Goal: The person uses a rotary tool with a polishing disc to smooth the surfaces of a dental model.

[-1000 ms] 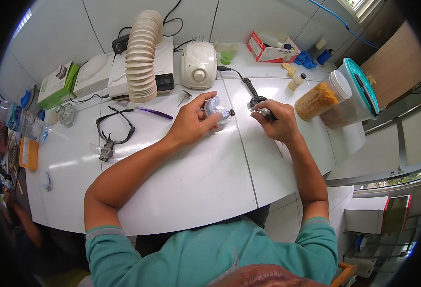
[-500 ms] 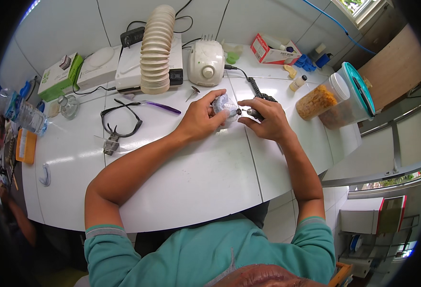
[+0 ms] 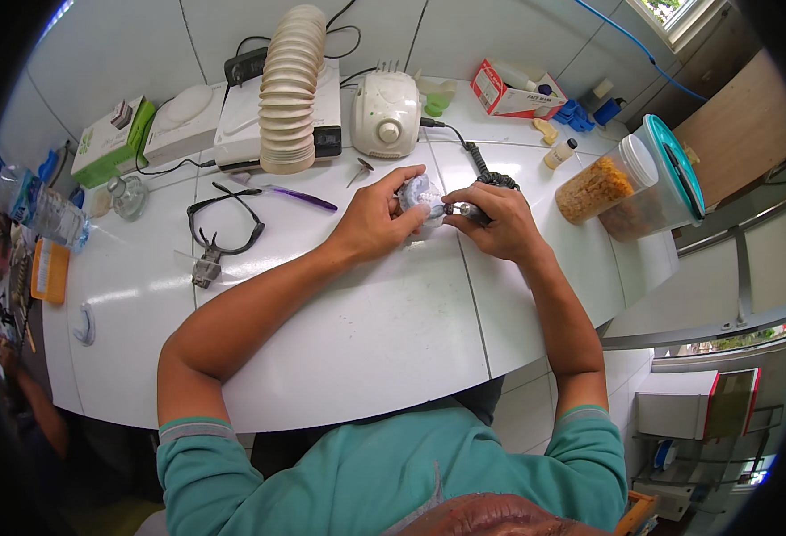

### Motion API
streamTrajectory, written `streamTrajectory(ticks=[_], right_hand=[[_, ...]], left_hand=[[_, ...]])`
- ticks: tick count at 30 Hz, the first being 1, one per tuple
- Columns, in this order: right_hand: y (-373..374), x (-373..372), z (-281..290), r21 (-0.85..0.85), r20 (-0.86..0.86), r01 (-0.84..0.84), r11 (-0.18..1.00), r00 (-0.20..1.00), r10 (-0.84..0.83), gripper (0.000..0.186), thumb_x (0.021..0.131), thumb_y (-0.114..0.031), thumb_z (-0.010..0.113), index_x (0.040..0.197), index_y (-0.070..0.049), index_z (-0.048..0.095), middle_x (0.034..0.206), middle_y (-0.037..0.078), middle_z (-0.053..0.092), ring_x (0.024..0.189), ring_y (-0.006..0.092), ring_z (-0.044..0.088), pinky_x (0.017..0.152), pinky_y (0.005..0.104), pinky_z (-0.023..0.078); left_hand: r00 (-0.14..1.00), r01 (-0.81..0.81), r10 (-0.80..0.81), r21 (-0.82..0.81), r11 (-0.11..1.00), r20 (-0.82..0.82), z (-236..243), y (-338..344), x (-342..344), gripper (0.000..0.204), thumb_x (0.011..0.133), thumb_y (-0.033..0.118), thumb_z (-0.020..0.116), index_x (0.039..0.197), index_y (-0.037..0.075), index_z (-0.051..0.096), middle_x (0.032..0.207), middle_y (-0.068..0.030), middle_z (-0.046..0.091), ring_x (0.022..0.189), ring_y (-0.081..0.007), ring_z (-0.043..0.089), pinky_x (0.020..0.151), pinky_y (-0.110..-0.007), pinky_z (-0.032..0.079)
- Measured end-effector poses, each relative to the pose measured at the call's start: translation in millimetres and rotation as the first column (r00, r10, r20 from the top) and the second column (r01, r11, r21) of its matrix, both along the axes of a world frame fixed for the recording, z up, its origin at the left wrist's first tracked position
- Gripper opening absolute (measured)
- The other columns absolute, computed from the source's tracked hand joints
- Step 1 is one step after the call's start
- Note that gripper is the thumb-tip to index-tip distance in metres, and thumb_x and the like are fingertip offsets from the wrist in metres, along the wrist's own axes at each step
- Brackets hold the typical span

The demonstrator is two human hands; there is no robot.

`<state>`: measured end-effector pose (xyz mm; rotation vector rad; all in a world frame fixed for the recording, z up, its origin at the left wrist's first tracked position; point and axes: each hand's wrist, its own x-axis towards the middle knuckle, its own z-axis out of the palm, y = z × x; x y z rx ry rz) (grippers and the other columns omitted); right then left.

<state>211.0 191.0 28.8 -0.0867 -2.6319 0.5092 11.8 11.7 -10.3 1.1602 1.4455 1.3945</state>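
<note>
My left hand [image 3: 375,217] is closed round a pale blue-grey dental cast [image 3: 418,198] with a row of whitish teeth, held just above the white table. In my right hand [image 3: 500,220] a rotary handpiece [image 3: 470,213] is gripped between thumb and fingers, pointing left. Its small dark bit [image 3: 447,209] is at the cast's right edge; whether it touches cannot be made out. Behind my hands stands a cream control box [image 3: 386,116] with a knob, and a coiled dark cord [image 3: 479,165] leads from it towards my right hand. My palm hides part of the cast.
A ribbed white hose [image 3: 289,98] rises behind my left hand. Black-framed glasses [image 3: 226,221], a purple-handled tool [image 3: 303,197] and a mounted disc [image 3: 362,169] lie to the left. Tubs of orange-brown material [image 3: 593,190] stand right. Another person's arm [image 3: 42,413] shows at far left.
My right hand has shifted slightly left, and its thumb and fingers have drawn in closer to the bit and the cast. My left hand stays nearly still.
</note>
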Motion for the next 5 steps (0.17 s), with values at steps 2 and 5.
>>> streamTrajectory(ticks=[2,5], right_hand=[[3.0,1.8,-2.9,-0.079,-0.009,-0.004,0.997,1.000,0.003,0.033,0.089,-0.013,0.097,0.119,-0.009,0.084,0.091,0.011,0.080,0.077,0.0271,0.075,0.070,0.0390,0.058],[4.6,4.2,2.1,-0.136,-0.021,0.006,0.991,1.000,-0.009,0.032,0.090,-0.012,0.096,0.120,-0.009,0.085,0.092,0.012,0.080,0.077,0.0241,0.076,0.070,0.0390,0.058]], left_hand=[[1.000,0.004,-0.004,-0.014,1.000,-0.011,0.5,0.5,0.8,0.065,0.111,0.013,0.072,0.170,-0.001,0.048,0.120,-0.0116,0.075,0.093,-0.0122,0.072,0.086,-0.031,0.061],[1.000,0.000,0.000,-0.002,1.000,-0.024,0.9,0.8,-1.2,0.066,0.111,0.013,0.072,0.170,-0.001,0.047,0.125,-0.0151,0.075,0.095,-0.0131,0.074,0.091,-0.033,0.063]])
